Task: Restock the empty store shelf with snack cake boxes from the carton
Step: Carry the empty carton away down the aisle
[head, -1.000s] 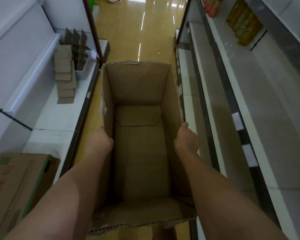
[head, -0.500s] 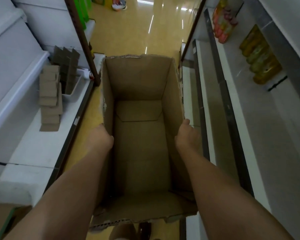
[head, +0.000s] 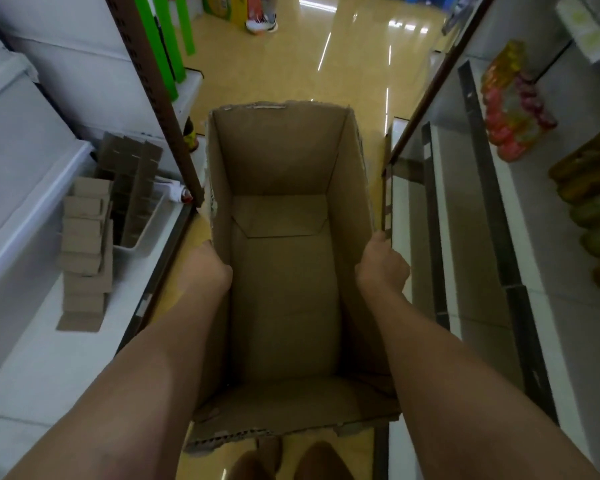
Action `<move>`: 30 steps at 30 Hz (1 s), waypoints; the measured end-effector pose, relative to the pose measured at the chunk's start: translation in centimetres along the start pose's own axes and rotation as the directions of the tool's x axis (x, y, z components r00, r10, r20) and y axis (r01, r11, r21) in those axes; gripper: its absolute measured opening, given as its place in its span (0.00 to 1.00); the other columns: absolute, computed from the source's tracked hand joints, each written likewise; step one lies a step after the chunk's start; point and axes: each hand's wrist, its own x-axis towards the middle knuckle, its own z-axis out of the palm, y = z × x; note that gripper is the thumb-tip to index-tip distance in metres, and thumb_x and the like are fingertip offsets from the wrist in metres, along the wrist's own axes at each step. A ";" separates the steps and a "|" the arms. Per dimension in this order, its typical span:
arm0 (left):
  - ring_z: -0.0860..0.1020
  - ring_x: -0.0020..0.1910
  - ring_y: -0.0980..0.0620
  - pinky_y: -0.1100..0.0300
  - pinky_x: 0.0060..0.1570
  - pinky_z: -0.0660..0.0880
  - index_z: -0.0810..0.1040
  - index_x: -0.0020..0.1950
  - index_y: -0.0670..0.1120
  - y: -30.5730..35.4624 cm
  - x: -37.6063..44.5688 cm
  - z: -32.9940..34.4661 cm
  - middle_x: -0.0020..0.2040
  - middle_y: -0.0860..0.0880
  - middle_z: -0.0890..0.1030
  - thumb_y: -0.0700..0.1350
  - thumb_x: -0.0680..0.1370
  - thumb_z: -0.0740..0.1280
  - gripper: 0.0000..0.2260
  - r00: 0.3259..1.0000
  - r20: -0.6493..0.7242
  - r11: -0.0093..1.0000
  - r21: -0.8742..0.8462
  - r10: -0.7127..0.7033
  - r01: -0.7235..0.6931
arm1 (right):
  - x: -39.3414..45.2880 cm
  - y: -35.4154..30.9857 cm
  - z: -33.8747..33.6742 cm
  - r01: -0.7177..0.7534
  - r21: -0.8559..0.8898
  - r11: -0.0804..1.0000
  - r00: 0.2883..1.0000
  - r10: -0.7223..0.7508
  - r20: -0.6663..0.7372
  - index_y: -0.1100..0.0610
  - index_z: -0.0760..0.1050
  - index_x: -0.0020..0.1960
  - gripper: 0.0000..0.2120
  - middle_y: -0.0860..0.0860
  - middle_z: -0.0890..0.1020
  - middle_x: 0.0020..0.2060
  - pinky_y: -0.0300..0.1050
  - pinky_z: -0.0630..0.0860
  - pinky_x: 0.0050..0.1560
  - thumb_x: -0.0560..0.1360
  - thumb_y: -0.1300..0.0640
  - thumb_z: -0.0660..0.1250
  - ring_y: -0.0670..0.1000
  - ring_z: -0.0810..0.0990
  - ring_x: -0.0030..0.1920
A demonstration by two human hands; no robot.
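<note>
Holding the carton (head: 284, 271) above the aisle floor (head: 291, 64), the left hand (head: 210, 265) and right hand (head: 381, 265) each grip a side wall. Inside it is empty, so unloading seems finished. Cardboard dividers (head: 84, 254) lie on the left shelf (head: 49, 358).

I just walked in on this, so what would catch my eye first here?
An open, empty cardboard carton fills the middle of the aisle, with the left hand and right hand gripping its side walls. To the left, folded cardboard dividers lie on a white shelf; colourful snack packs sit on the right.
</note>
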 end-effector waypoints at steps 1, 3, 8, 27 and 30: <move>0.75 0.46 0.45 0.55 0.42 0.71 0.74 0.57 0.38 0.9 2.0 -0.5 0.52 0.39 0.78 0.37 0.75 0.64 0.11 1.000 -0.007 1.000 0.011 -0.016 0.016 | 2.0 -1.1 -0.4 0.008 -0.002 1.000 1.000 -0.008 -0.002 0.60 0.64 0.66 0.16 0.55 0.79 0.51 0.44 0.69 0.41 0.80 0.60 0.62 0.52 0.78 0.46; 0.77 0.51 0.42 0.52 0.44 0.73 0.74 0.59 0.39 2.3 5.1 -1.2 0.53 0.39 0.78 0.38 0.75 0.65 0.13 0.998 -0.003 0.998 0.024 -0.061 0.061 | 4.9 -2.7 -1.0 0.013 0.002 1.000 1.000 -0.013 -0.007 0.59 0.64 0.66 0.16 0.54 0.77 0.46 0.43 0.68 0.39 0.80 0.60 0.62 0.49 0.73 0.41; 0.77 0.55 0.40 0.53 0.46 0.71 0.74 0.59 0.38 6.4 13.9 -1.7 0.55 0.39 0.78 0.39 0.76 0.65 0.13 0.997 -0.002 0.996 0.047 -0.073 0.073 | 14.2 -6.5 -2.0 0.035 0.023 0.999 0.999 -0.035 0.005 0.59 0.65 0.65 0.15 0.52 0.74 0.44 0.42 0.67 0.39 0.80 0.60 0.62 0.48 0.71 0.40; 0.76 0.57 0.39 0.48 0.53 0.75 0.72 0.60 0.38 27.4 47.6 -3.2 0.57 0.38 0.76 0.41 0.78 0.64 0.12 0.975 -0.014 0.975 0.018 -0.220 0.220 | 54.6 -19.3 -9.2 0.164 -0.052 0.985 0.986 -0.165 -0.006 0.58 0.65 0.63 0.13 0.51 0.72 0.39 0.44 0.68 0.38 0.79 0.61 0.61 0.50 0.73 0.38; 0.75 0.60 0.39 0.49 0.54 0.74 0.71 0.63 0.37 29.9 52.6 -3.6 0.60 0.37 0.76 0.40 0.78 0.64 0.14 0.976 -0.033 0.975 0.034 -0.217 0.218 | 59.9 -21.7 -9.6 0.187 -0.081 0.979 0.982 -0.188 -0.002 0.58 0.65 0.62 0.13 0.51 0.74 0.40 0.43 0.70 0.35 0.79 0.61 0.62 0.49 0.75 0.37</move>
